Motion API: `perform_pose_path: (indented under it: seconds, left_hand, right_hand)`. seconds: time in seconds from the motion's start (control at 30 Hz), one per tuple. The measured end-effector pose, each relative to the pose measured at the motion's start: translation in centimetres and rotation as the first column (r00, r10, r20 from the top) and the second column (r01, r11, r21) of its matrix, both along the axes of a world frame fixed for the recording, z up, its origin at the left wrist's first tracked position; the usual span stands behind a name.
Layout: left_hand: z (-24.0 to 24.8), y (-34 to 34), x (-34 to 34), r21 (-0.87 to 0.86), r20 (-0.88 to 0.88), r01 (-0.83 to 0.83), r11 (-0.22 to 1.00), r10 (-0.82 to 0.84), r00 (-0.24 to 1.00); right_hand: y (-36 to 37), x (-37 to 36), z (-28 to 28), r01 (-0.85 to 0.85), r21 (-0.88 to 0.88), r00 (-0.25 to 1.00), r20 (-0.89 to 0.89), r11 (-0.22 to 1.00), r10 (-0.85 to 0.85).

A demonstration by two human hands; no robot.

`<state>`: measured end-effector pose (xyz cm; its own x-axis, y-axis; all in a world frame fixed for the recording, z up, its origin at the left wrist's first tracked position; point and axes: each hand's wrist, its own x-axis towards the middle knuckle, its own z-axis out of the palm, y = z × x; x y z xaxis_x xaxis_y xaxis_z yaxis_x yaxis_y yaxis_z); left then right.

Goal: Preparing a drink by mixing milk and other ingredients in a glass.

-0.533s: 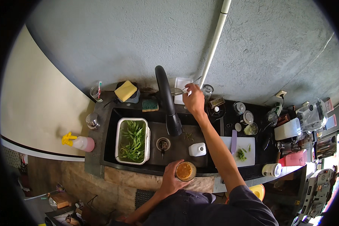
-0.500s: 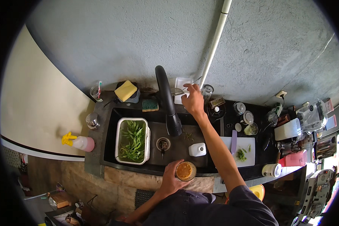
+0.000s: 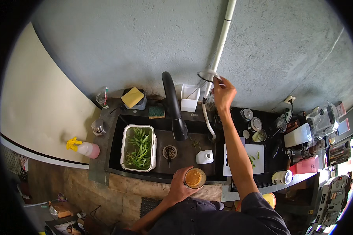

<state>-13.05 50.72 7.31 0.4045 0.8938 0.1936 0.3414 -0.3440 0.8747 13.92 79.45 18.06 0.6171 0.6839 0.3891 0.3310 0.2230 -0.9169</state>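
My left hand [image 3: 180, 185] is wrapped round a clear glass [image 3: 195, 178] with orange-brown contents, held at the sink's front edge. Raised before the wall, my right hand [image 3: 224, 94] grips a metal utensil with a wide round head [image 3: 207, 75]; motion blur hides whether it is a strainer or a ladle. Below that hand stands a white holder [image 3: 190, 102] with a thin stick in it. In the dark sink [image 3: 184, 158], a white-rimmed tub [image 3: 154, 150] holds leafy greens [image 3: 138, 147] in water, and a white bottle [image 3: 204, 157] stands to its right.
A black faucet [image 3: 176, 117] arches over the sink. Left stand a spray bottle [image 3: 86, 149] and a metal-topped jar [image 3: 98, 127]; behind are a yellow sponge [image 3: 132, 97] and a green one [image 3: 157, 112]. Right of the sink lies a white cutting board [image 3: 257, 168] with chopped greens, and several jars.
My right hand has risen up and to the right, lifting the metal utensil out of the white holder. The left hand with the glass has hardly moved.
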Motion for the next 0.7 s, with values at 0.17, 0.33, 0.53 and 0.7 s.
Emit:
perform_pose_path:
  seconds: [0.17, 0.33, 0.53, 0.7]
  left_hand:
    - [0.7, -1.1, 0.0, -0.004, 0.031, 0.064, 0.998, -0.064, 0.997]
    - [1.4, -2.9, 0.0, 0.023, 0.027, 0.157, 0.987, -0.157, 0.987]
    - [0.7, -4.2, -1.0, 0.043, 0.018, 0.428, 0.903, -0.429, 0.903]
    - [-4.0, -3.7, -0.4, 0.081, 0.006, 0.576, 0.814, -0.578, 0.816]
  right_hand:
    - [-7.5, 3.5, 3.8, -0.076, 0.155, 0.975, -0.196, 0.985, 0.106]
    - [-19.1, 8.1, -2.2, -0.064, 0.305, 0.671, -0.691, 0.950, 0.267]
    - [-34.8, 3.7, -11.3, 0.555, 0.074, 0.822, -0.206, 0.829, -0.531]
    - [-47.7, -3.3, -10.0, 0.668, 0.004, 0.699, -0.346, 0.744, -0.626]
